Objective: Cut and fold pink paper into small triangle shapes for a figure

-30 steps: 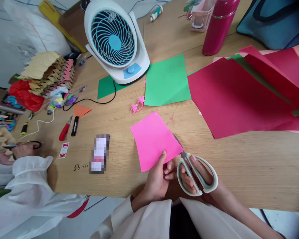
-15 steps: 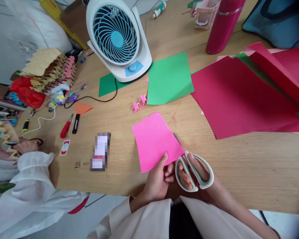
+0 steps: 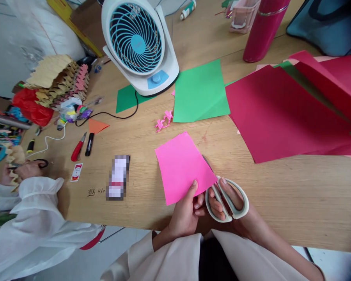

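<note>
A piece of bright pink paper (image 3: 183,168) is pinched in my left hand (image 3: 185,212), thumb on top near its lower edge and fingers underneath. My right hand (image 3: 219,205) has its fingers through the pale handles of a pair of scissors (image 3: 242,208). The scissors lie along the paper's right edge, at its lower right corner. One blade shows beyond that edge and part of it is hidden by the paper. Small pink paper cutouts (image 3: 163,121) lie on the table past the sheet.
A white fan (image 3: 163,66) stands behind green paper (image 3: 201,91). Dark red sheets (image 3: 275,113) spread at right near a magenta bottle (image 3: 265,31). Left are a phone (image 3: 118,177), a red craft knife (image 3: 78,147) and a black marker (image 3: 89,144). Another person's hand (image 3: 32,169) holds scissors.
The scissors' handles have come slightly closer together and shifted a little left. The pink paper has hardly moved. At left, the other person's hands and cut paper have shifted.
</note>
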`<state>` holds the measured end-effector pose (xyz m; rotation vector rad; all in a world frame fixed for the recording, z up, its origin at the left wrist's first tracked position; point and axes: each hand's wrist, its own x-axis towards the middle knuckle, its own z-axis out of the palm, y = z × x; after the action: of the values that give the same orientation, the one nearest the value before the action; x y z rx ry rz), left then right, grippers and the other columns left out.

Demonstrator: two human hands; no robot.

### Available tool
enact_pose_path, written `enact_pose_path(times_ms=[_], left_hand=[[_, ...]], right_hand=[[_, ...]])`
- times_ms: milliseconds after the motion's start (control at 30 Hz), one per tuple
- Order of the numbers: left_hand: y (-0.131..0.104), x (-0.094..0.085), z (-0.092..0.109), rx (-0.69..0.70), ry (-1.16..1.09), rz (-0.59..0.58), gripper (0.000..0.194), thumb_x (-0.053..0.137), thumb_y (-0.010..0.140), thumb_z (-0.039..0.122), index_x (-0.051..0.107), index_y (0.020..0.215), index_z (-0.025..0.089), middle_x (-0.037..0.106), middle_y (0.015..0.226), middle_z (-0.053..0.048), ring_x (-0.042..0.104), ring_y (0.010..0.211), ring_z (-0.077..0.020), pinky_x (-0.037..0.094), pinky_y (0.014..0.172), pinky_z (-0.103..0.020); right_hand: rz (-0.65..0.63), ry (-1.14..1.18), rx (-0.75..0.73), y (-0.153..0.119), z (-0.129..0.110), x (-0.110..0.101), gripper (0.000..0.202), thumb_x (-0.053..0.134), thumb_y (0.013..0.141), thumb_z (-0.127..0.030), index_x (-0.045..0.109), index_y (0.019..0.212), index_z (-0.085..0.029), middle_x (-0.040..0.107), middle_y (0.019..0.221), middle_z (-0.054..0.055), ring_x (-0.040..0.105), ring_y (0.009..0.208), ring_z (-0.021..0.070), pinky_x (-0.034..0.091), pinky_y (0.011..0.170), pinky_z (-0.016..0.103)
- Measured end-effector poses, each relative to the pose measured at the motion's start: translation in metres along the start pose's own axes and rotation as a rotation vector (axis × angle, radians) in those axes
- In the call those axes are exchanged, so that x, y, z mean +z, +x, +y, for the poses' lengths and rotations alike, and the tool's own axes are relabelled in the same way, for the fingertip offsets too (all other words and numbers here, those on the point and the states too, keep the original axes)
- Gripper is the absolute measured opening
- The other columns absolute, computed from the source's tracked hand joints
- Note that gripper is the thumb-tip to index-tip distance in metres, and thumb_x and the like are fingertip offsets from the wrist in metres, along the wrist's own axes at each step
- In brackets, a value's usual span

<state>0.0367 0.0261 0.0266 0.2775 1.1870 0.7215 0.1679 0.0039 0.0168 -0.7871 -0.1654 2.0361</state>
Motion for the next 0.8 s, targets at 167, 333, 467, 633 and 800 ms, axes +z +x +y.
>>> enact_pose_path(times_ms=[167,333,467,633,800], left_hand=[[-0.0008,-0.0007,-0.001,0.014,0.01,0.032,0.058,0.074,0.065,0.068,0.053,0.062,0.014,0.035,0.051,0.006,0.019,0.048,-0.005,0.016,0.04,-0.016],[-0.0003,-0.0008,-0.001,0.009,0.007,0.041,0.06,0.075,0.063,0.069,0.052,0.06,0.014,0.035,0.051,0.005,0.02,0.048,-0.0045,0.016,0.04,-0.016],[-0.0007,-0.0014,-0.0009,0.011,0.015,0.044,0.058,0.075,0.065,0.068,0.055,0.064,0.013,0.037,0.052,0.005,0.02,0.048,-0.0043,0.017,0.04,-0.016],[-0.0017,-0.0021,-0.0021,0.014,0.021,0.033,0.055,0.073,0.069,0.066,0.057,0.068,0.013,0.037,0.053,0.005,0.02,0.049,-0.0049,0.017,0.04,-0.016],[0.0003,-0.0041,-0.0029,0.032,0.007,0.045,0.052,0.072,0.073,0.062,0.05,0.063,0.015,0.035,0.053,0.005,0.021,0.049,-0.0052,0.016,0.041,-0.016]], right_hand=[[0.002,-0.012,-0.009,0.002,0.0004,0.0006,0.044,0.048,0.095,-0.055,0.061,0.078,-0.017,0.052,0.05,-0.004,0.044,0.04,0.0079,0.044,0.047,0.022],[-0.019,0.018,-0.009,0.0024,0.0016,0.0017,0.043,0.049,0.094,-0.057,0.06,0.078,-0.018,0.053,0.051,-0.004,0.047,0.043,0.0093,0.05,0.052,0.027],[-0.038,0.045,-0.002,0.0028,0.0026,-0.0002,0.043,0.047,0.096,-0.055,0.061,0.078,-0.018,0.053,0.052,-0.003,0.046,0.043,0.0094,0.052,0.055,0.028],[0.007,-0.013,-0.018,0.0039,0.0015,-0.001,0.042,0.052,0.093,-0.056,0.061,0.079,-0.017,0.053,0.052,-0.004,0.044,0.043,0.0083,0.045,0.05,0.023],[0.024,-0.025,0.002,0.0011,-0.0001,-0.001,0.044,0.048,0.095,-0.055,0.061,0.078,-0.017,0.053,0.051,-0.002,0.046,0.042,0.0087,0.039,0.047,0.022]])
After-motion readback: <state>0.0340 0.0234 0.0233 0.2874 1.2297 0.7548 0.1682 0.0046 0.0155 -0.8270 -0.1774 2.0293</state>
